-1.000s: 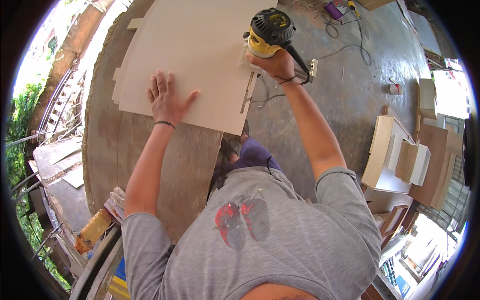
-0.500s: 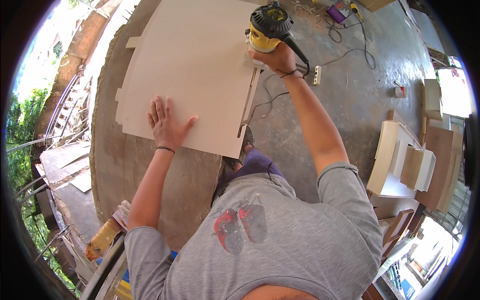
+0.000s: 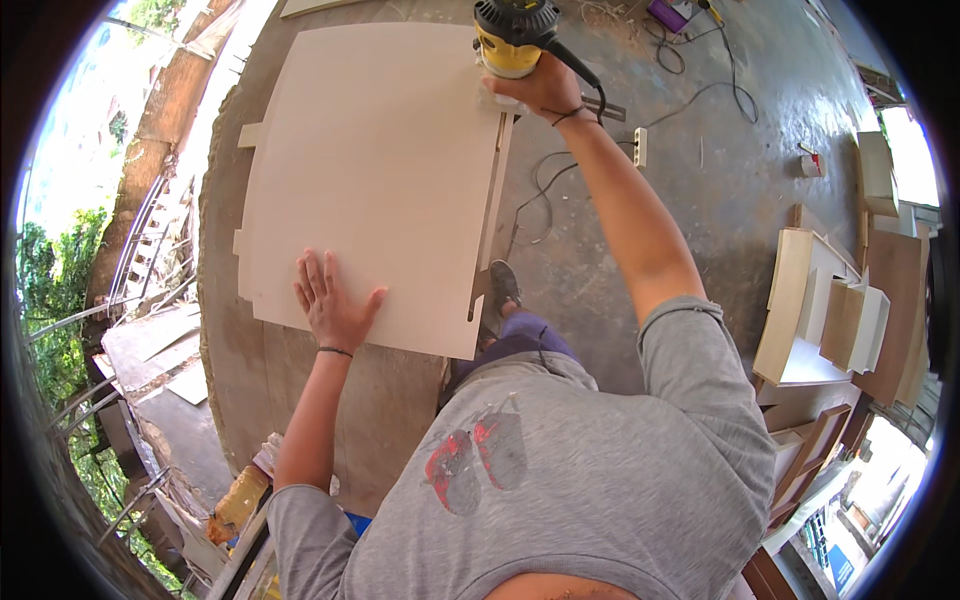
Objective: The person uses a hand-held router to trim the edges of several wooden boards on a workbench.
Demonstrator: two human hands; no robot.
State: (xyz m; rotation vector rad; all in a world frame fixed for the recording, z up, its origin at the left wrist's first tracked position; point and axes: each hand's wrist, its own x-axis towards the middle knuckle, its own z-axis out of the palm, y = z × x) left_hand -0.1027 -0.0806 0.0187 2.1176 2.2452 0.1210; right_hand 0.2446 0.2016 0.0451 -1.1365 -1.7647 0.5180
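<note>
A large white panel (image 3: 375, 160) lies flat on a grey work surface (image 3: 290, 385). My left hand (image 3: 338, 312) rests palm down on its near left part, fingers spread. At the panel's far right edge, my right hand (image 3: 545, 90) is wrapped round the lower body of a yellow and black trim router (image 3: 508, 52), whose top is cut off by the picture's rim. The router's base sits at the panel's edge; its bit is hidden. A narrow slot runs along the panel's right side, close to the near corner.
On the floor at right lie a black power cord (image 3: 545, 200) and a white power strip (image 3: 640, 148). Further off stand a small paint can (image 3: 811, 165) and pale box-like cabinet parts (image 3: 800, 310). My shoe (image 3: 505, 283) is beside the panel's near right corner.
My right hand and the router have moved farther away along the panel's right edge. My left hand stays flat on the panel. The whole view has shifted, so the panel appears lower.
</note>
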